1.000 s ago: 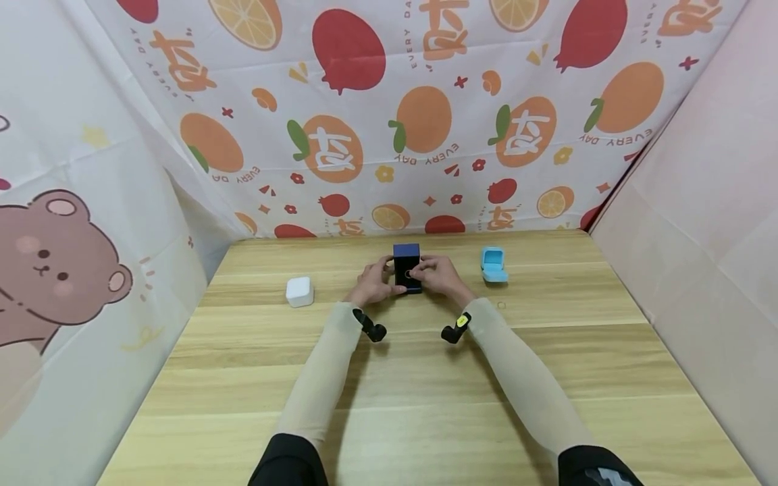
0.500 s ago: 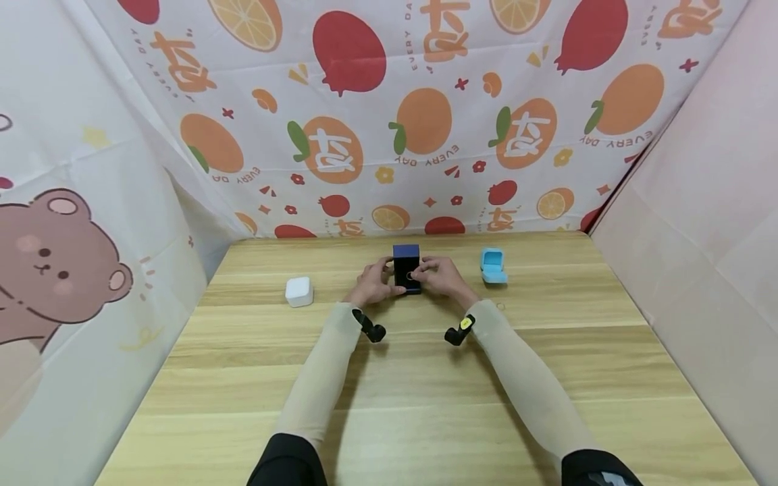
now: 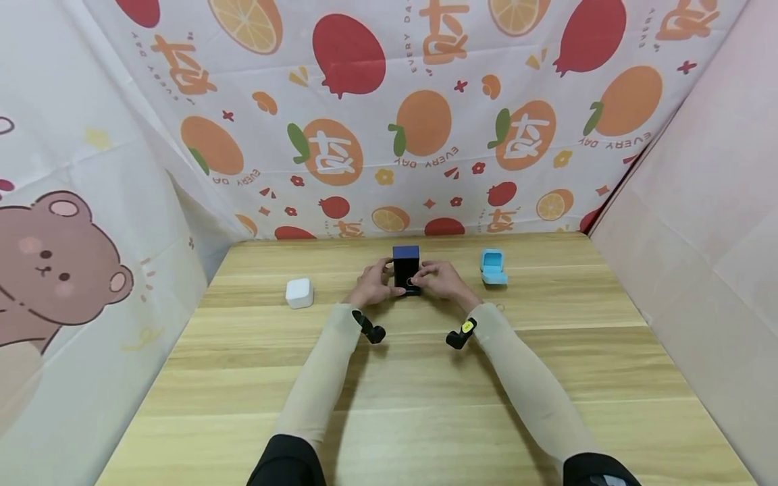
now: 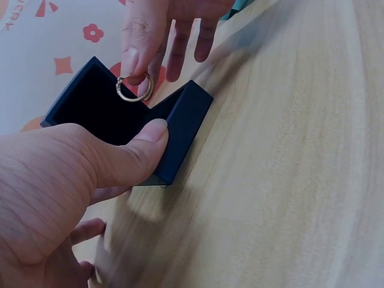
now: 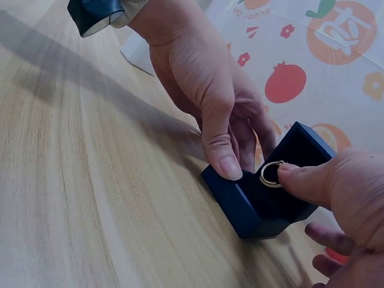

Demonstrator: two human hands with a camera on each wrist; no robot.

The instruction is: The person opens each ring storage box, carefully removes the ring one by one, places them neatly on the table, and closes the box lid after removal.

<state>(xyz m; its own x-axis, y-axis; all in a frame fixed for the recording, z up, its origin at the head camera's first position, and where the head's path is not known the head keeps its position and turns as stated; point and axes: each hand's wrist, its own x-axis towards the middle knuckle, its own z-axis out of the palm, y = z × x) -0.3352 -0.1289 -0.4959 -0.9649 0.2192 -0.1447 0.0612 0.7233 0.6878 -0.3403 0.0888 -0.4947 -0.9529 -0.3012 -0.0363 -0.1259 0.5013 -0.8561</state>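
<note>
The right hand point(image 3: 444, 279) pinches a ring point(image 5: 271, 184) mid-frame, the left hand point(image 3: 369, 285) holds a box point(image 3: 405, 264); a loose pinch might drop the ring

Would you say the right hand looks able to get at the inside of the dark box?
Likely yes: the box is open, and the left hand at its edge leaves the opening mostly free.

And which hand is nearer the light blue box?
Right: the right hand is left of the light blue box, not touching it. The left hand is farther left, holding the dark blue box.
</note>
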